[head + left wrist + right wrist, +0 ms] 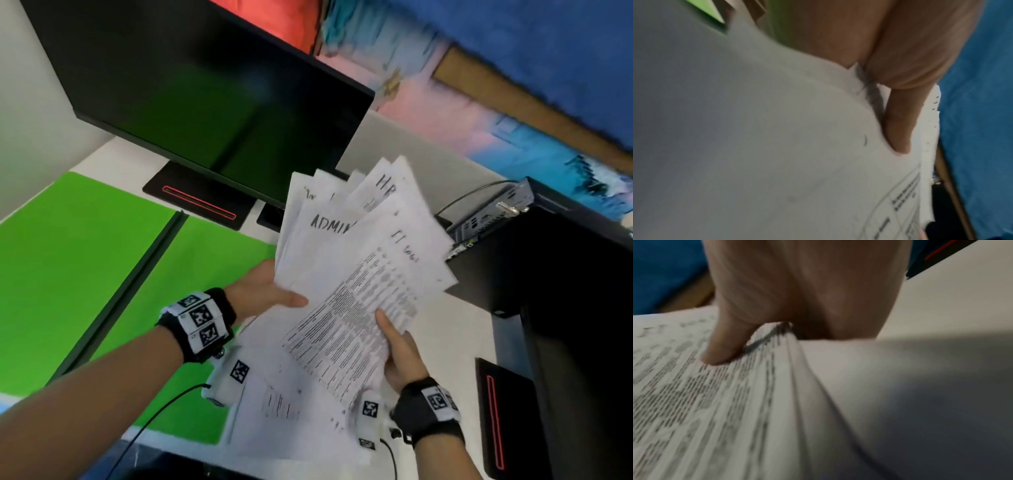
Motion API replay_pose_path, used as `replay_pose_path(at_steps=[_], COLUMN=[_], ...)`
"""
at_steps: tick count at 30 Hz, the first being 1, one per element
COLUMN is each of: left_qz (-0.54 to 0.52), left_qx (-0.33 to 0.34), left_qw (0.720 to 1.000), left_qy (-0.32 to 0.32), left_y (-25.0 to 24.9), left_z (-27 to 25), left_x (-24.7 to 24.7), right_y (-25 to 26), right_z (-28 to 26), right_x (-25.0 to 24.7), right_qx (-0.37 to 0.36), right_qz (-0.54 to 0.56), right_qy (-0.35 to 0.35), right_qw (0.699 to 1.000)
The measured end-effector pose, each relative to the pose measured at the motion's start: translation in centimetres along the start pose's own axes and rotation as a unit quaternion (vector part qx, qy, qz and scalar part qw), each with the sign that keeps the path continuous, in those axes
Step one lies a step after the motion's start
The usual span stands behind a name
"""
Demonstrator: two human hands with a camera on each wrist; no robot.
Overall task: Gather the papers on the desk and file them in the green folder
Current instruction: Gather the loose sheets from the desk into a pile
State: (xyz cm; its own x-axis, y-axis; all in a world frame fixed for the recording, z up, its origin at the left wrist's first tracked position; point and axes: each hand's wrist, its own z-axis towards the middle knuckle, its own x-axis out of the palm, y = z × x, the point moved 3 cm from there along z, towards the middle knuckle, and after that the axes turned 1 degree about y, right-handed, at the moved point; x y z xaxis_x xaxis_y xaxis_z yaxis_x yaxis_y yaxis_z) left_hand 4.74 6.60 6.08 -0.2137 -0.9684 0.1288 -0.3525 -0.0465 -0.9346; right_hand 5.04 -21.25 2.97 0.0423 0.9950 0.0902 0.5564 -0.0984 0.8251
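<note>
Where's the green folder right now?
In the head view the green folder lies open on the desk's left side, in front of the monitor and left of the fanned papers held in both hands.

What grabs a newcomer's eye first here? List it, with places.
A fanned sheaf of papers is held mid-frame above the desk, the left hand gripping its left edge and the right hand its lower right. The bright green folder lies open at left, before the dark monitor.
</note>
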Motion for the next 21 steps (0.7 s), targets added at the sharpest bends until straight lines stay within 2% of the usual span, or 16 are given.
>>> replay_pose_path(at_steps=[2, 5, 8, 11, 14, 19, 21], left_qz=[0.018, 0.046, -0.026, -0.089, -0.092, -0.079, -0.049], left_qx=[0.048, 0.123, 0.185, 0.257, 0.289, 0.263, 0.245], left_qw=[0.999, 0.99, 0.978, 0.955, 0.946, 0.949, 0.951], left_qy=[0.003, -0.042, -0.094, -0.116, -0.111, -0.153, -0.183], left_y=[-2.7, -6.2, -8.8, -10.6, -11.4, -10.8, -10.3], left_z=[-0.1, 0.0, -0.1, -0.7, -0.9, -0.2, 0.6], left_x=[0.3, 0.7, 0.6, 0.8, 1.5, 1.7, 1.5], right_y=[3.4, 7.6, 11.0, 12.4, 11.8, 10.8, 10.3], right_z=[-1.5, -3.7, -6.6, -8.7, -8.7, -6.4, -4.7], right_x=[0.4, 0.9, 1.9, 3.0, 3.2, 2.8, 2.6], right_qx=[-0.07, -0.201, -0.328, -0.393, -0.372, -0.277, -0.282], right_qz=[0.051, 0.025, -0.039, -0.063, -0.103, -0.126, -0.109], right_qy=[0.034, 0.009, -0.049, -0.052, -0.032, 0.007, 0.002], right_qw=[0.996, 0.979, 0.943, 0.916, 0.922, 0.953, 0.953])
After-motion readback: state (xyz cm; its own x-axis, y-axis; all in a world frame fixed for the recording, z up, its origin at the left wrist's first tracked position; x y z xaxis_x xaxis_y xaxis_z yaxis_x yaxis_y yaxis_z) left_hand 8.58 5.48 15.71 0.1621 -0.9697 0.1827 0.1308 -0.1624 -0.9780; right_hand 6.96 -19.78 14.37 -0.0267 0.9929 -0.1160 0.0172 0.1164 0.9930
